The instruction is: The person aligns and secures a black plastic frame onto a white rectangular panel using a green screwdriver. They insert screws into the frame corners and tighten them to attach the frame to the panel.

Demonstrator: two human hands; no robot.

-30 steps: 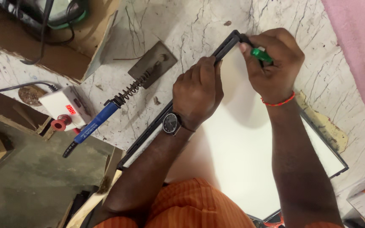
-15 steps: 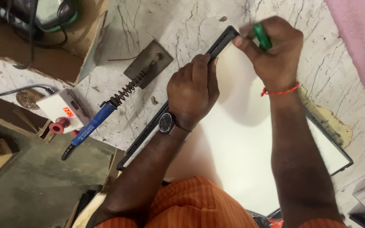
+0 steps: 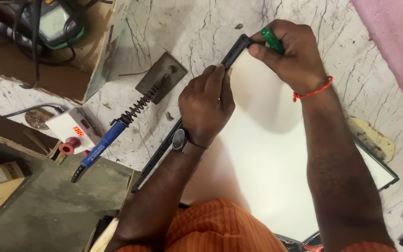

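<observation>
Your left hand (image 3: 206, 105) lies flat on the black frame (image 3: 233, 53) of the panel (image 3: 276, 163), fingers pressing down along its left edge just below the top corner; it presses rather than grips, fingers loosely curled over the rim. Your right hand (image 3: 288, 53) is closed around a green-handled tool (image 3: 272, 39), thumb and forefinger pinching it at that top corner of the frame, the tip hidden by your fingers. The panel is a large white sheet in a thin black border, lying tilted across the marbled bench (image 3: 201, 28): the top corner points away from you, the left edge runs down toward your body, and the right corner (image 3: 392, 177) sits near the bench's right side. Your forearms and orange garment (image 3: 220, 228) cover the near edge. To the left of the frame edge there is a strip of bare bench, then a soldering iron (image 3: 101, 144) with a blue grip resting in a coiled stand (image 3: 157, 79) on a grey plate, well apart from your left hand. Just beside the iron's grip sits a small white box (image 3: 73, 128) with a red display and red knob. A cardboard box (image 3: 47, 51) with cables and a meter fills the upper left. A pink cloth (image 3: 397, 42) borders the upper right, near your right wrist with its red thread band (image 3: 313, 91).
</observation>
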